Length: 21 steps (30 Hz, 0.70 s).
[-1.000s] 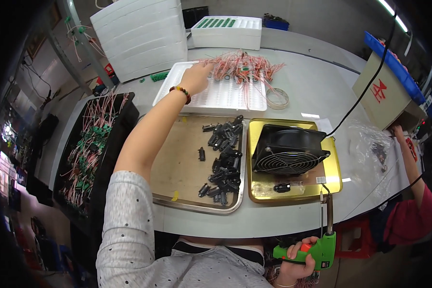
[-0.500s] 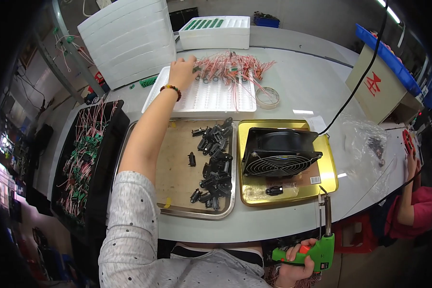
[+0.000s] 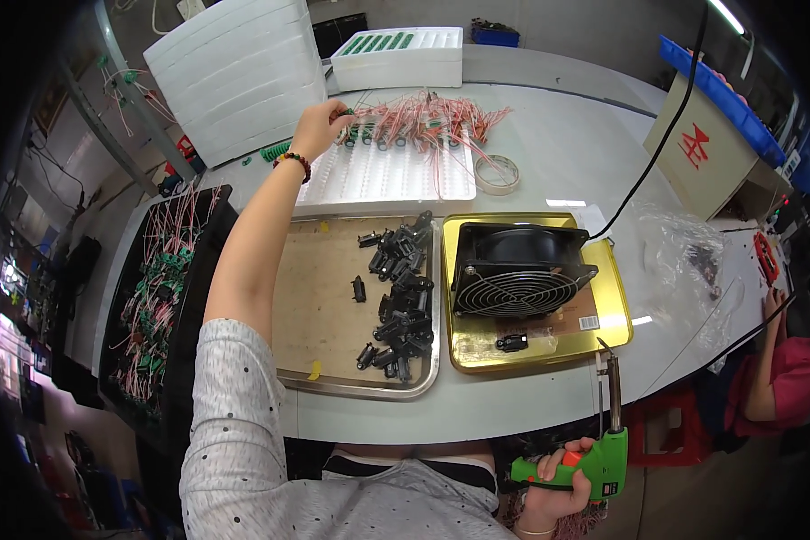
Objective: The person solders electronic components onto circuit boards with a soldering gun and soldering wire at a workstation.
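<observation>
Where the right hand (image 3: 551,506) was: at five o'clock, its fingers wrapped around the handle of a green gun-shaped tool (image 3: 612,463), whose metal barrel pointed to twelve.
Shallow silver-rimmed tray (image 3: 319,315): toward eight o'clock, with small black plastic parts (image 3: 405,337) heaped along its right side.
Shiny gold rectangular tray (image 3: 616,315): at three o'clock, bearing a square black fan (image 3: 517,292) with a wire grille and, before it, one black part.
Long black bin (image 3: 209,234): at nine o'clock, filled with green pieces and pink-and-white wires.
White ribbed foam tray (image 3: 405,184): at twelve o'clock, a tangled bundle of thin pink-and-white wires (image 3: 432,115) lying over its far part.
Left hand (image 3: 319,130): at eleven o'clock, fingertips drawn nearly together beside the wires, a small green piece at their tips; I could not tell whether it was gripped.
White foam box (image 3: 396,76): at twelve o'clock, farther off, green strips in its top.
</observation>
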Each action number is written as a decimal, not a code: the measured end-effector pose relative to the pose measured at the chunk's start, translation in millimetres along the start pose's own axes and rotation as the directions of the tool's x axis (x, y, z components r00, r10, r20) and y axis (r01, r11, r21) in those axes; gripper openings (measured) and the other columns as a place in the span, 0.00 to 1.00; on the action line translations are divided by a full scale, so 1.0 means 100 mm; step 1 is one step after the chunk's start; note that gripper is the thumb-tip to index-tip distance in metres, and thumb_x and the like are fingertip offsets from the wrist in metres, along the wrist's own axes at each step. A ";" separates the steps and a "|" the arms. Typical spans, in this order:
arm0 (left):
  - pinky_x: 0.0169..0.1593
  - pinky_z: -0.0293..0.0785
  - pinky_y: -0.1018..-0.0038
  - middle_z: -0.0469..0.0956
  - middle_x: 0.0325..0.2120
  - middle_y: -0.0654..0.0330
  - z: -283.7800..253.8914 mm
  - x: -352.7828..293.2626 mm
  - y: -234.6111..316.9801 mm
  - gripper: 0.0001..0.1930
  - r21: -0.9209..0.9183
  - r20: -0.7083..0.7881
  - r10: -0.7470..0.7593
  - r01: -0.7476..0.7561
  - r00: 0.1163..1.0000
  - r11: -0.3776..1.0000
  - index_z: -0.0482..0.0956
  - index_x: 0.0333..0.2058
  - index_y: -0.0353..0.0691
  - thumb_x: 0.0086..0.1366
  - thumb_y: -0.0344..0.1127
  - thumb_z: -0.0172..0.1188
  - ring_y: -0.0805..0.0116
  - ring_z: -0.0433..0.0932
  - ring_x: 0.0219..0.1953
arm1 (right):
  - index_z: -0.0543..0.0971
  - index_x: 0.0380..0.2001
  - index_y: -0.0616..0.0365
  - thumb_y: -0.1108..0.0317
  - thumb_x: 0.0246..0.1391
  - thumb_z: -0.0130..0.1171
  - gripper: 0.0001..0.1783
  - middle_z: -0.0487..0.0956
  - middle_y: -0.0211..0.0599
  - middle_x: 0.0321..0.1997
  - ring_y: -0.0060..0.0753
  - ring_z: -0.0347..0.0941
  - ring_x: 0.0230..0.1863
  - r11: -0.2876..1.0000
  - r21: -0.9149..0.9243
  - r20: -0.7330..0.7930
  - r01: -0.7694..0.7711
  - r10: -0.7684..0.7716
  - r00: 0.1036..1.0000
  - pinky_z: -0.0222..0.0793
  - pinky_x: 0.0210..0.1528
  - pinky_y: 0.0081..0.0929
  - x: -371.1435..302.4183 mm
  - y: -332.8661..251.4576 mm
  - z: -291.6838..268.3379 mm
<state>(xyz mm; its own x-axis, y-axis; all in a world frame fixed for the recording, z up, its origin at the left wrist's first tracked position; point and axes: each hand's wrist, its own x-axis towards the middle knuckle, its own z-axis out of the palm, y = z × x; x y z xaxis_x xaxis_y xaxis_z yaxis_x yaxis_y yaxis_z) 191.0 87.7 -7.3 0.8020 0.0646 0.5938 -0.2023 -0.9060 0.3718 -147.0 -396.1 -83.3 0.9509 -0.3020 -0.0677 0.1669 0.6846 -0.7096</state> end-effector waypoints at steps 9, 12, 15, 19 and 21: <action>0.29 0.68 0.78 0.77 0.20 0.59 0.14 0.32 -0.18 0.12 -0.424 -0.361 -0.297 0.128 0.884 0.896 0.75 0.30 0.36 0.54 0.39 0.57 0.73 0.74 0.22 | 0.63 0.42 0.65 0.64 0.37 0.47 0.26 0.70 0.43 0.36 0.25 0.62 0.14 1.000 -0.011 -0.007 0.027 -0.027 1.000 0.59 0.16 0.20 0.02 -0.02 0.00; 0.28 0.67 0.80 0.76 0.20 0.63 0.08 0.54 -0.08 0.12 -0.415 -0.362 -0.257 0.092 0.896 0.905 0.76 0.30 0.36 0.55 0.40 0.56 0.77 0.73 0.22 | 0.62 0.44 0.64 0.64 0.39 0.48 0.25 0.70 0.40 0.37 0.23 0.60 0.14 1.000 -0.019 0.026 0.019 -0.018 1.000 0.56 0.16 0.19 0.03 -0.02 -0.02; 0.28 0.67 0.79 0.76 0.21 0.62 -0.09 0.57 -0.05 0.13 -0.352 -0.305 -0.196 0.081 0.932 0.932 0.77 0.29 0.35 0.54 0.41 0.56 0.77 0.72 0.22 | 0.62 0.44 0.64 0.64 0.39 0.48 0.25 0.70 0.40 0.37 0.23 0.60 0.14 1.000 -0.012 0.010 0.004 -0.004 1.000 0.56 0.16 0.19 0.02 0.00 -0.02; 0.29 0.67 0.79 0.76 0.21 0.60 -0.16 0.43 -0.02 0.14 -0.353 -0.204 -0.106 0.028 0.973 0.935 0.77 0.28 0.35 0.53 0.41 0.58 0.76 0.72 0.23 | 0.62 0.44 0.64 0.65 0.39 0.48 0.25 0.70 0.40 0.37 0.23 0.60 0.14 1.000 -0.003 0.024 0.005 -0.005 1.000 0.56 0.16 0.19 0.02 0.04 0.02; 0.29 0.67 0.79 0.76 0.21 0.60 -0.07 0.23 0.08 0.13 -0.191 -0.059 -0.038 0.026 0.998 0.981 0.77 0.29 0.34 0.53 0.40 0.58 0.76 0.72 0.23 | 0.62 0.43 0.64 0.65 0.39 0.47 0.25 0.69 0.40 0.37 0.23 0.60 0.14 1.000 -0.014 0.041 -0.008 0.008 0.999 0.56 0.16 0.19 0.03 0.03 0.04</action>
<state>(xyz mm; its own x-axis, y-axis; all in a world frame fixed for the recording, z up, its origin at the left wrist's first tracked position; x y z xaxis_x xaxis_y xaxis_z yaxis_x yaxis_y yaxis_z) 204.5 84.8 14.3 0.7743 0.1234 0.6207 -0.2850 -0.8077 0.5161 -142.6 -392.5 -82.6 0.9622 -0.2687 -0.0444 0.1561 0.6777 -0.7185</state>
